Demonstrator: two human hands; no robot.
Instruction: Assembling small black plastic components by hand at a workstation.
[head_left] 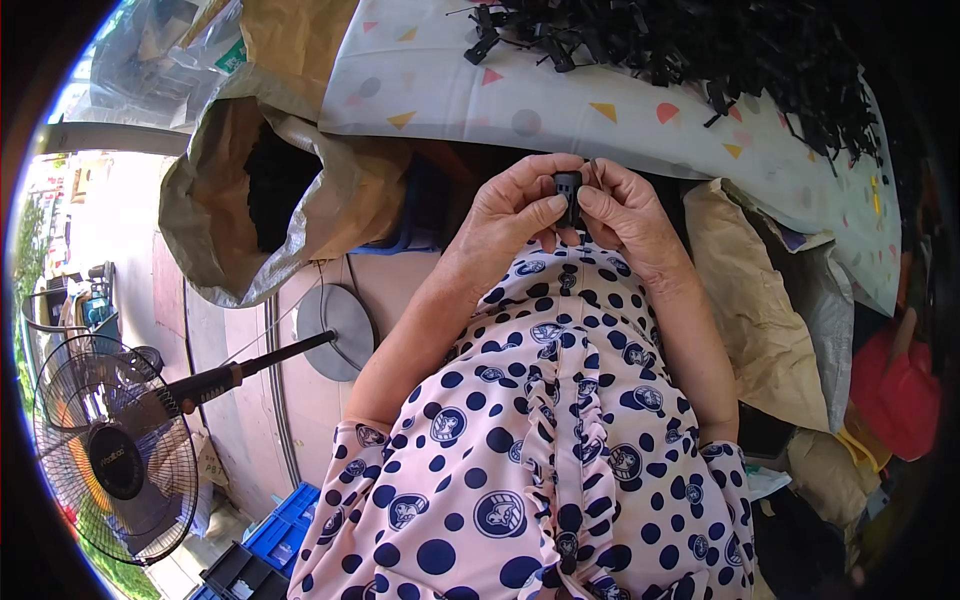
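Note:
Close in front of my body, both hands meet at a small black plastic part (pixel 567 186) shaped like a short hollow cylinder with slots. My left hand (pixel 515 203) pinches it between thumb and fingers from the left. From the other side, my right hand (pixel 628 212) presses its thumb against the part. A thin dark sliver (pixel 597 174) shows at the right fingertips; its kind is too small to make out. Beyond the hands, a heap of black plastic pieces (pixel 680 45) lies on the table's patterned cloth (pixel 440 95).
An open sack (pixel 215 245) with black pieces inside stands at left, and another paper-lined sack (pixel 760 300) at right. A standing fan (pixel 115 455) is at far left, its round base (pixel 345 345) on the floor. Blue crates (pixel 285 530) sit lower left. Something red (pixel 895 395) lies far right.

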